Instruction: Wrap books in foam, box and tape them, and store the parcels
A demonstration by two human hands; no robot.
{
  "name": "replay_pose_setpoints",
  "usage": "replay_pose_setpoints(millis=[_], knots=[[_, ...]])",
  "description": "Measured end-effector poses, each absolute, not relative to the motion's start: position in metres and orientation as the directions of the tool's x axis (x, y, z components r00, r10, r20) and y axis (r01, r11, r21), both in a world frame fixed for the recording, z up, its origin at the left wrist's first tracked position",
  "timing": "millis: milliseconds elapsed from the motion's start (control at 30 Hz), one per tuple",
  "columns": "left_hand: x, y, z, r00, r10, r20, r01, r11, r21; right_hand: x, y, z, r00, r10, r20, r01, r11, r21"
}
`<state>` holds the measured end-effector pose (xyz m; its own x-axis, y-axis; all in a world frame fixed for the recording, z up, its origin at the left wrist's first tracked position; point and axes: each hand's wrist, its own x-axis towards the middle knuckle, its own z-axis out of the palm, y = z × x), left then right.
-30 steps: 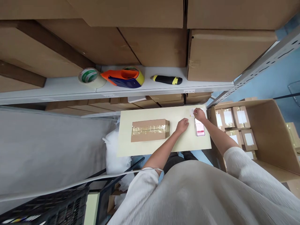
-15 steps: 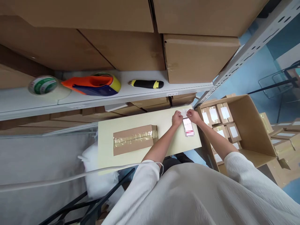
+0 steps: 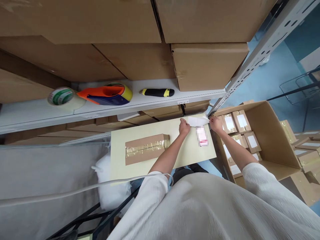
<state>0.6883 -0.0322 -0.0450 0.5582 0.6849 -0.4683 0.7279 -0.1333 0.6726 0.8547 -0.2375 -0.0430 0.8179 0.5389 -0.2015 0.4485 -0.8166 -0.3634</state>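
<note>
Between my two hands a white label (image 3: 198, 122) is stretched out above the far right part of the pale tabletop (image 3: 180, 156). My left hand (image 3: 184, 127) pinches its left end. At its right end my right hand (image 3: 216, 123) is closed on a thin edge, where the paper looks folded or pulled up. Just below the label lies a smartphone (image 3: 202, 136) with a lit, partly blurred screen. A long cardboard box (image 3: 147, 149), sealed with clear tape, rests left of my left forearm.
A big open carton (image 3: 277, 140) of small labelled boxes stands to the right. Above, a shelf (image 3: 155, 101) carries a tape roll (image 3: 61, 96), an orange-and-blue tape dispenser (image 3: 106, 95), a utility knife (image 3: 157, 92) and cartons. A white cable (image 3: 82, 190) crosses at lower left.
My hands have moved apart, the right one to the right and the left one slightly left. The crumpled white paper between them is now spread out. The camera view has shifted a little.
</note>
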Motion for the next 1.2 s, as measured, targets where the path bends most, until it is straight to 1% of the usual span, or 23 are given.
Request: replay_pose_setpoints(millis=[200,300,533,633,700,767,867,933,967,1100,1200], knots=[[0.676,-0.010,-0.031,0.542,0.737,-0.404,0.746,-0.201,0.635,0.856,-0.247,-0.051,0.834,0.511,-0.207,0.433,-0.840,-0.328],[0.669,0.002,-0.022,0.526,0.762,-0.377,0.747,-0.201,0.634,0.856,-0.250,-0.054,0.840,0.495,-0.223,0.417,-0.851,-0.319],[0.641,0.027,-0.007,0.489,0.812,-0.318,0.696,-0.144,0.703,0.852,-0.252,-0.055,0.847,0.468,-0.253,0.392,-0.870,-0.298],[0.628,0.031,-0.002,0.462,0.822,-0.333,0.649,-0.057,0.759,0.848,-0.252,-0.053,0.851,0.487,-0.194,0.414,-0.851,-0.322],[0.620,0.030,0.002,0.448,0.818,-0.362,0.590,0.034,0.807,0.840,-0.248,-0.050,0.842,0.530,-0.101,0.463,-0.806,-0.370],[0.609,0.028,0.009,0.428,0.810,-0.401,0.524,0.139,0.840,0.828,-0.238,-0.044,0.803,0.596,-0.002,0.535,-0.723,-0.438],[0.588,0.025,0.022,0.389,0.800,-0.456,0.426,0.283,0.859,0.795,-0.215,-0.031,0.663,0.744,0.082,0.646,-0.513,-0.565],[0.571,0.025,0.032,0.362,0.799,-0.481,0.364,0.354,0.862,0.766,-0.195,-0.020,0.537,0.839,0.082,0.671,-0.366,-0.645],[0.561,0.025,0.037,0.352,0.797,-0.491,0.333,0.384,0.861,0.751,-0.184,-0.015,0.488,0.870,0.068,0.667,-0.322,-0.672],[0.524,0.028,0.054,0.358,0.764,-0.536,0.244,0.478,0.844,0.690,-0.141,0.005,0.396,0.918,0.019,0.626,-0.255,-0.737],[0.495,0.034,0.065,0.383,0.736,-0.559,0.185,0.531,0.827,0.654,-0.112,0.018,0.394,0.917,0.054,0.609,-0.217,-0.763]])
